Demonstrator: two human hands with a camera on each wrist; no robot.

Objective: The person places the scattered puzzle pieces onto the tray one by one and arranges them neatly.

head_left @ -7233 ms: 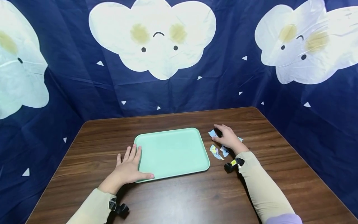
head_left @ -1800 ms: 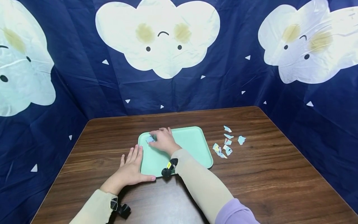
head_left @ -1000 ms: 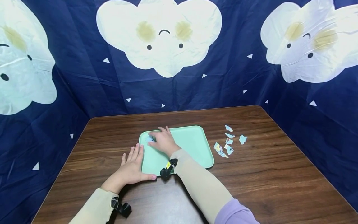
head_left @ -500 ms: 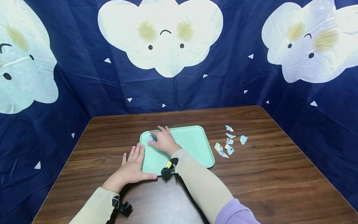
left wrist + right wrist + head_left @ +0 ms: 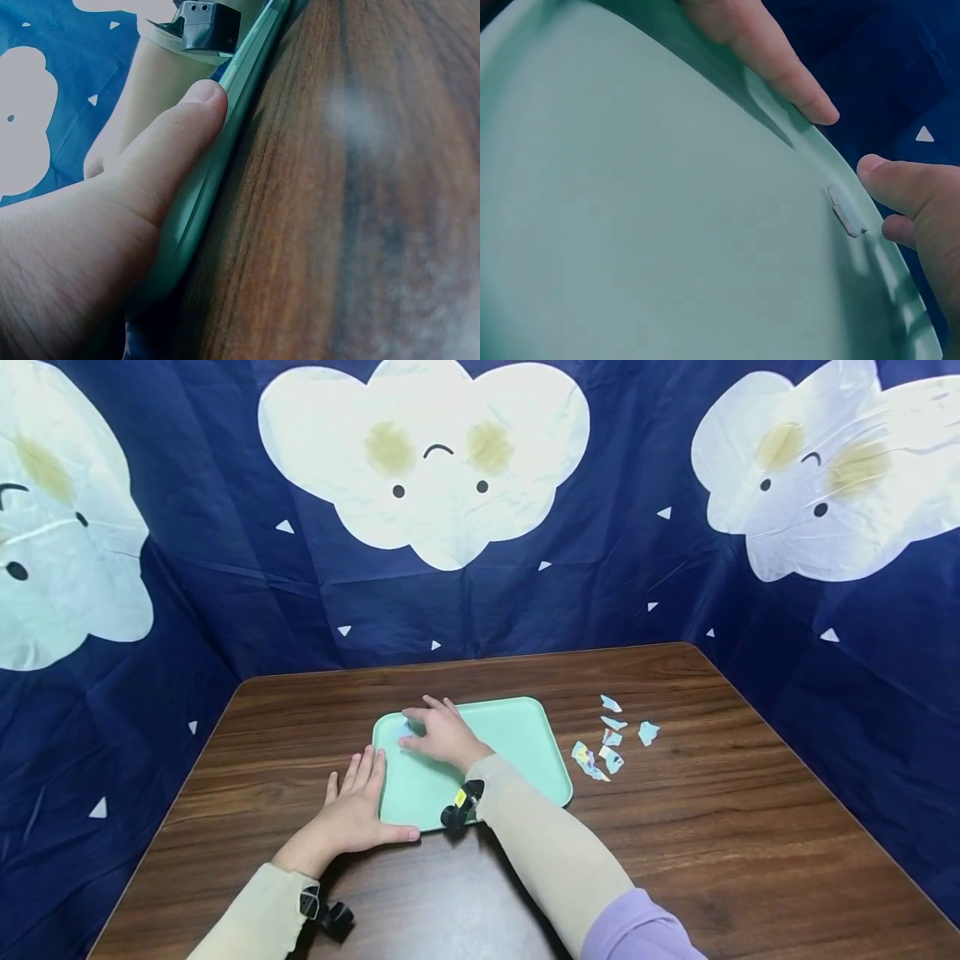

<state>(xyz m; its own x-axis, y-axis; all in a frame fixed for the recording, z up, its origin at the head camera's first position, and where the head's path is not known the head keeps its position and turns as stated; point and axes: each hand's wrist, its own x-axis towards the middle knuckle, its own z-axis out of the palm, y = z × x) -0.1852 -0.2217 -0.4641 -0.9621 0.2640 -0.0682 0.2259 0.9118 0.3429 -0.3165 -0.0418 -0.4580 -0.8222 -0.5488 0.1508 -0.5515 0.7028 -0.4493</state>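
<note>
My left hand (image 5: 345,818) rests spread on the left end of a mint-green tray (image 5: 480,777). Its thumb (image 5: 176,142) lies against the tray's near rim in the left wrist view. Over the tray's far left corner is my right hand (image 5: 446,737), thumb and index finger apart. Just beside those fingertips a small light-blue flat piece (image 5: 845,212) with an irregular edge lies loose on the tray. In the head view the right hand's fingers partly cover this piece (image 5: 405,729).
Several similar pieces lie right of the tray on the brown wooden table (image 5: 720,843): a yellow-and-blue one (image 5: 587,760), a light-blue one (image 5: 648,732) and others near them. A dark blue cloth (image 5: 495,618) printed with clouds hangs behind the table.
My right hand went from the pieces on the right to the tray's far left corner with a light-blue piece. Its fingers have let go and drawn slightly back. My left hand stays on the tray.
</note>
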